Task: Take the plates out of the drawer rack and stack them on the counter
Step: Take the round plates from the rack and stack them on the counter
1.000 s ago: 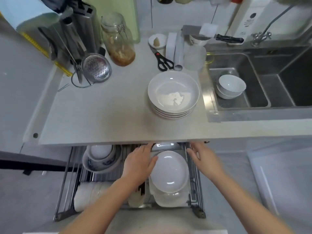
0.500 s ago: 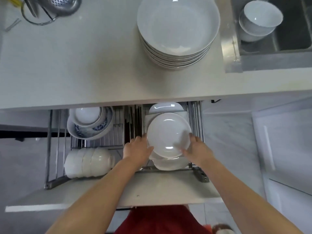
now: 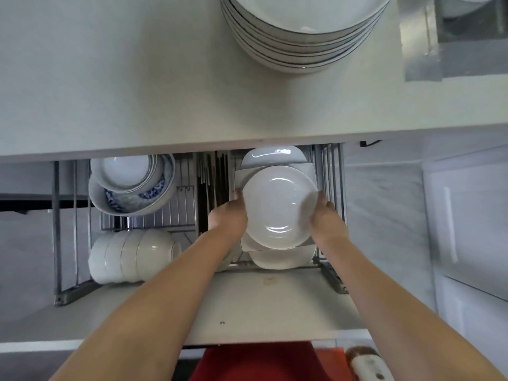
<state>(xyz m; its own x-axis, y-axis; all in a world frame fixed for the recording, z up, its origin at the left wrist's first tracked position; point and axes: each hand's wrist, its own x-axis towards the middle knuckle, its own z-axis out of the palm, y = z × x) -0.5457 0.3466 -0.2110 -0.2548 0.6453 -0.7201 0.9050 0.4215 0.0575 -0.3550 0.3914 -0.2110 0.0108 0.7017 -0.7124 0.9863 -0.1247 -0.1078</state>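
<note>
Since half a second ago the view has closed in on the drawer rack [image 3: 330,188], and both hands have slid further along the round white plate [image 3: 279,206], which now sits a little higher over the dishes beneath it. The left hand [image 3: 229,215] grips the plate's left rim, fingers tucked under the edge; the right hand [image 3: 324,213] holds the opposite rim the same way.

The plate is inside the rack, below the front edge of the table [image 3: 137,78], on top of a square-cornered dish and more white plates. The finished stack of plates [image 3: 302,31] stands on the table, straight beyond the plate.

Glazed ceramic like this is likely stiff, fairly heavy for its size, slick, and quick to chip against the rack wires or the table edge. Opposite rims, with fingers below and thumbs on top, look like the safest hold. Left of the plate, nested bowls [image 3: 132,185] lean in the rack.
</note>
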